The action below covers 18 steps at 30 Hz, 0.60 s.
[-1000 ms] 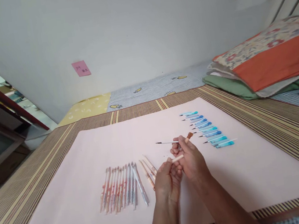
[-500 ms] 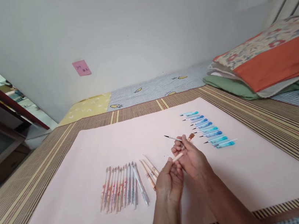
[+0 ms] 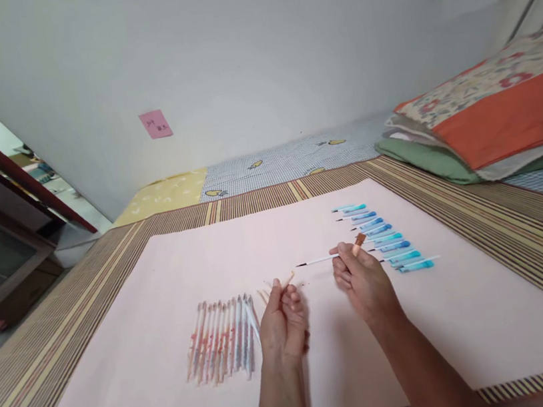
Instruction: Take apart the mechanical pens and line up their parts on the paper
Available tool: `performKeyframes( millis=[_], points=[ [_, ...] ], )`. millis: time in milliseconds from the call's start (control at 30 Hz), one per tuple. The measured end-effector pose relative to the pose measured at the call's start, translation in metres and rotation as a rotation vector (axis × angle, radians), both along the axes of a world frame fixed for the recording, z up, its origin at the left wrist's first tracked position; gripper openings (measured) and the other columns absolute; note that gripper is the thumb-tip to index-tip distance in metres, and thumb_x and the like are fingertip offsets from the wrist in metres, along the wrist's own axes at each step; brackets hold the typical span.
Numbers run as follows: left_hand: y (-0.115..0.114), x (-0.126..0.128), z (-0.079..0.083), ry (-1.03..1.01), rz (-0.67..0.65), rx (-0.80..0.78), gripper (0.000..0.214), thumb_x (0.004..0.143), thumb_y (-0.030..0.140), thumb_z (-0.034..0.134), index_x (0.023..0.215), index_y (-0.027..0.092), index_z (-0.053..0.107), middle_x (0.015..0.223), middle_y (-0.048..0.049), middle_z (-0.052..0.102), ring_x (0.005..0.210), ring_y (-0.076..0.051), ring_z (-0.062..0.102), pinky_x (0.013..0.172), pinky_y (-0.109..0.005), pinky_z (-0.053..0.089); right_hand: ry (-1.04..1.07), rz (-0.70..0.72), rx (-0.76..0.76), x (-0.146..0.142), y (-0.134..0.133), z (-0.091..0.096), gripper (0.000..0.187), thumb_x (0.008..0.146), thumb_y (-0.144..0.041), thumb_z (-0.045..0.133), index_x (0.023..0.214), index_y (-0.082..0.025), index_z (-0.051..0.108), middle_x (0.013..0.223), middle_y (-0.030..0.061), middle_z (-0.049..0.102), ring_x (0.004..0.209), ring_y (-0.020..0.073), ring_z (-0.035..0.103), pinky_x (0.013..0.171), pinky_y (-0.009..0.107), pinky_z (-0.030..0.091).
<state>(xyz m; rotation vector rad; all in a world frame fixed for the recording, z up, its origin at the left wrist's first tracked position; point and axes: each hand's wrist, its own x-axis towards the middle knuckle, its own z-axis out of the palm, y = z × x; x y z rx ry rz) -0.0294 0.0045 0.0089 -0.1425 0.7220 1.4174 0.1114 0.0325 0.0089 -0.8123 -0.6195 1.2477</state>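
My left hand is closed on a slim cream pen barrel, which points up to the right. My right hand grips a white pen refill with a black tip pointing left. An orange-brown pen part sticks up from the same hand. Beside my left hand lies a row of pens in pink, peach and pale blue. A few peach pens are mostly hidden behind that hand. Past my right hand is a column of blue pen parts with dark-tipped refills among them.
A large pale pink sheet covers the striped mat. Folded bedding is stacked at the right. A pink note is stuck to the wall, and a doorway is at the far left.
My hands have moved apart: the left went left with the cream barrel, the right went slightly right with the refill and brown part. The refill now lies nearly level.
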Motion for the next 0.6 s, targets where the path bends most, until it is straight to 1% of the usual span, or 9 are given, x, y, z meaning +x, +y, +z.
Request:
performKeyframes(
  millis=[133, 233, 333, 433, 500, 600],
  points=[
    [0.002, 0.000, -0.002, 0.141, 0.079, -0.028, 0.023, 0.098, 0.015, 0.054, 0.077, 0.008, 0.061, 0.061, -0.0058, 0.066, 0.046, -0.007, 0.060, 0.040, -0.011, 0.045, -0.022, 0.041, -0.044, -0.003, -0.001, -0.001, 0.044, 0.071, -0.057, 0.081, 0.077, -0.016, 0.065, 0.054, -0.0078, 0.042, 0.042, 0.0023, 0.027, 0.040, 0.017, 0.018],
    [0.001, 0.002, 0.000, 0.272, 0.129, -0.016, 0.020, 0.095, 0.017, 0.060, 0.078, 0.008, 0.063, 0.064, -0.0069, 0.069, 0.047, -0.008, 0.063, 0.041, -0.011, 0.048, -0.109, 0.113, -0.066, -0.009, -0.002, -0.003, 0.045, 0.073, -0.058, 0.079, 0.076, -0.016, 0.066, 0.054, -0.0067, 0.045, 0.041, 0.0023, 0.027, 0.039, 0.018, 0.018],
    [-0.001, 0.005, 0.003, 0.348, 0.137, 0.024, 0.018, 0.094, 0.019, 0.062, 0.080, 0.008, 0.067, 0.067, -0.0067, 0.072, 0.049, -0.009, 0.066, 0.041, -0.012, 0.049, -0.211, 0.167, -0.034, -0.017, -0.003, -0.009, 0.044, 0.075, -0.058, 0.077, 0.076, -0.016, 0.066, 0.054, -0.0053, 0.049, 0.040, 0.0027, 0.028, 0.038, 0.020, 0.018],
    [-0.002, 0.004, 0.003, 0.378, 0.129, 0.071, 0.019, 0.095, 0.018, 0.060, 0.082, 0.007, 0.070, 0.071, -0.0077, 0.073, 0.049, -0.009, 0.066, 0.042, -0.012, 0.049, -0.273, 0.153, -0.005, -0.021, -0.002, -0.014, 0.043, 0.076, -0.058, 0.075, 0.077, -0.016, 0.067, 0.056, -0.0042, 0.053, 0.040, 0.0035, 0.030, 0.038, 0.020, 0.019],
    [-0.002, 0.003, 0.001, 0.376, 0.124, 0.091, 0.017, 0.092, 0.018, 0.064, 0.082, 0.007, 0.071, 0.071, -0.0079, 0.074, 0.050, -0.009, 0.067, 0.043, -0.012, 0.050, -0.297, 0.121, -0.004, -0.019, 0.000, -0.017, 0.042, 0.077, -0.057, 0.075, 0.077, -0.016, 0.067, 0.056, -0.0038, 0.054, 0.041, 0.0040, 0.032, 0.038, 0.021, 0.021],
    [-0.001, 0.001, -0.001, 0.365, 0.112, 0.080, 0.013, 0.087, 0.018, 0.071, 0.079, 0.008, 0.071, 0.070, -0.0080, 0.074, 0.050, -0.009, 0.067, 0.044, -0.011, 0.050, -0.326, 0.084, -0.011, -0.012, 0.002, -0.018, 0.040, 0.077, -0.056, 0.075, 0.077, -0.016, 0.067, 0.056, -0.0036, 0.055, 0.041, 0.0044, 0.033, 0.039, 0.021, 0.022]
  ],
)
